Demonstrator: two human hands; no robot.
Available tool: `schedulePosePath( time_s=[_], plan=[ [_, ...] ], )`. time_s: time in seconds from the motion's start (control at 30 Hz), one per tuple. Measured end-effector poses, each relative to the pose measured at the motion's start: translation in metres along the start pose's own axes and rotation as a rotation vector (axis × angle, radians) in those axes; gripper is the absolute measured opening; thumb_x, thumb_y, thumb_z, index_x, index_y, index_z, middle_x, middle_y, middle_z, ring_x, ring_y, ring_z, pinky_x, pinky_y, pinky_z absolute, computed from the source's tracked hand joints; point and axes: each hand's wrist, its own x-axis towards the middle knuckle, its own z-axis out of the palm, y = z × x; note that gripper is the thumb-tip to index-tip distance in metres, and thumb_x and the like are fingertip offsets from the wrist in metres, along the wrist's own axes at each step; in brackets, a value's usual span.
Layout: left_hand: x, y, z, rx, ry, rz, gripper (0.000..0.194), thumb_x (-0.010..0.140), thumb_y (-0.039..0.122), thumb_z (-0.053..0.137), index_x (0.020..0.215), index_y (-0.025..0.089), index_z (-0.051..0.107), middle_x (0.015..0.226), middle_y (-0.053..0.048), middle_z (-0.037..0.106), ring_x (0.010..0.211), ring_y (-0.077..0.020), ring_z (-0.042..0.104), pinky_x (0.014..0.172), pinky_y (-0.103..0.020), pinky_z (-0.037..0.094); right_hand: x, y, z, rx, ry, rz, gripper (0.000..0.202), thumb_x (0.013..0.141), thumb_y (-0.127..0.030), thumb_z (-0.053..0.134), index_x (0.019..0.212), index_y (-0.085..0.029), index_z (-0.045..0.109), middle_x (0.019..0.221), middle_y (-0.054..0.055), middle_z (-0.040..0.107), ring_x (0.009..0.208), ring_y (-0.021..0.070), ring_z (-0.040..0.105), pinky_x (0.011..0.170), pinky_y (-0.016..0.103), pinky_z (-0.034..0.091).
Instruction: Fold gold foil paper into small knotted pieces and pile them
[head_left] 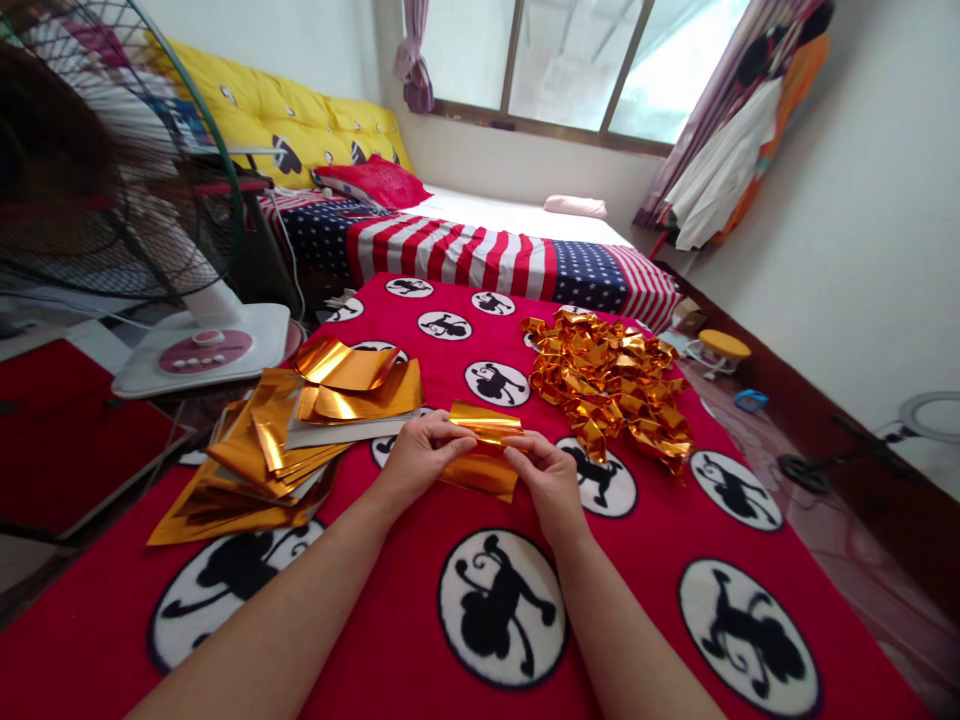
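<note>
holding: a gold foil sheet (487, 424) is gripped at its two sides by the left hand (420, 458) and the right hand (551, 478), over the middle of the tabletop (397, 620).
left hand: the sheet's left side is pinched between thumb and fingers.
right hand: the opposite side is pinched likewise, thumb nearest the wearer.
foil: a crosswise bend is held at the fingertips, with a shiny part seen beyond them and another part spread on the near side.
foil stack (274, 430): flat gold pieces are heaped unevenly to the left, near the left hand; pale faces are shown at some edges, and the topmost piece is curled.
crumpled pile (600, 370): many twisted gold pieces are gathered to the right, beyond the right hand.
cloth (637, 580): the tabletop is covered in red, printed with black monkey figures in white circles.
fan (206, 350): its white base is set beside the tabletop's left edge.
bed (442, 255): a star-and-stripe cover is spread along its near side; a red pillow (382, 182) is laid by the yellow headboard (330, 120).
right wall: clothes (727, 170) are hung near the window (570, 70).
</note>
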Motion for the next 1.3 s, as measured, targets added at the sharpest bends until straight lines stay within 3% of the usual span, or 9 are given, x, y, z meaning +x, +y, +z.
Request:
schedulePosePath(
  time_s=[0.27, 0.5, 0.67, 0.9, 1.13, 1.3],
  plan=[
    [-0.002, 0.007, 0.0, -0.034, 0.013, -0.047, 0.016, 0.077, 0.034, 0.071, 0.077, 0.019, 0.077, 0.072, -0.003, 0.069, 0.066, -0.0144, 0.06, 0.061, -0.023, 0.045, 0.0, 0.003, 0.003, 0.131, 0.128, 0.082, 0.026, 0.064, -0.034, 0.083, 0.077, -0.02, 0.065, 0.075, -0.001, 0.066, 0.068, 0.0145, 0.061, 0.067, 0.028, 0.05],
    [-0.005, 0.011, 0.005, -0.209, 0.08, -0.159, 0.023, 0.068, 0.035, 0.078, 0.082, 0.017, 0.075, 0.078, -0.004, 0.073, 0.067, -0.0164, 0.065, 0.059, -0.024, 0.053, -0.001, 0.001, 0.003, 0.121, 0.153, 0.038, 0.034, 0.065, -0.032, 0.083, 0.087, -0.022, 0.059, 0.082, 0.0, 0.067, 0.078, 0.0164, 0.064, 0.073, 0.029, 0.053],
    [-0.005, 0.011, 0.007, -0.291, 0.064, -0.215, 0.032, 0.065, 0.036, 0.08, 0.088, 0.015, 0.074, 0.082, -0.005, 0.074, 0.068, -0.0174, 0.068, 0.06, -0.025, 0.056, -0.003, 0.0, 0.004, 0.127, 0.138, 0.053, 0.033, 0.066, -0.032, 0.082, 0.09, -0.021, 0.062, 0.084, 0.002, 0.069, 0.078, 0.0171, 0.065, 0.073, 0.03, 0.053],
    [-0.006, 0.013, 0.007, -0.294, 0.077, -0.203, 0.027, 0.065, 0.032, 0.08, 0.085, 0.016, 0.074, 0.083, -0.005, 0.075, 0.073, -0.0184, 0.069, 0.065, -0.026, 0.058, -0.003, -0.001, 0.004, 0.129, 0.14, 0.067, 0.028, 0.065, -0.032, 0.083, 0.083, -0.02, 0.065, 0.077, 0.0, 0.069, 0.072, 0.0155, 0.064, 0.068, 0.028, 0.052],
    [-0.005, 0.004, 0.008, -0.344, 0.08, -0.213, 0.038, 0.064, 0.042, 0.081, 0.09, 0.014, 0.073, 0.084, -0.007, 0.075, 0.08, -0.0215, 0.071, 0.072, -0.029, 0.057, -0.004, 0.0, 0.003, 0.112, 0.179, 0.038, 0.026, 0.066, -0.033, 0.082, 0.083, -0.02, 0.067, 0.08, 0.001, 0.069, 0.075, 0.0162, 0.063, 0.07, 0.029, 0.051],
    [-0.005, -0.002, 0.008, -0.381, 0.086, -0.201, 0.04, 0.063, 0.037, 0.083, 0.093, 0.014, 0.071, 0.087, -0.007, 0.075, 0.081, -0.0205, 0.071, 0.073, -0.028, 0.057, -0.004, -0.001, 0.002, 0.098, 0.208, 0.026, 0.025, 0.066, -0.031, 0.082, 0.082, -0.02, 0.067, 0.078, 0.0, 0.068, 0.073, 0.0154, 0.062, 0.069, 0.028, 0.05]
  ],
)
